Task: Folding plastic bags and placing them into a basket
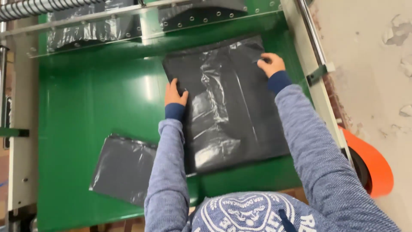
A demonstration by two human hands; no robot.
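A large black plastic bag (227, 107) is laid flat on the green table (94, 107), right of centre. Its left edge is pressed by the left hand (175, 95), fingers flat, nothing grasped; its upper right corner is pinched by the right hand (270, 64). A smaller dark grey bag (122, 167) lies apart at lower left, and an orange roll (373, 163) is seen at the right edge

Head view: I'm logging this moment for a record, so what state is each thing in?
Large black bag: flat on the green table, wrinkled.
Small black bag: flat, apart from the hands.
Left hand: pressing the large bag's left edge.
Right hand: on its upper right corner.
Orange roll: beside the table, partly hidden.
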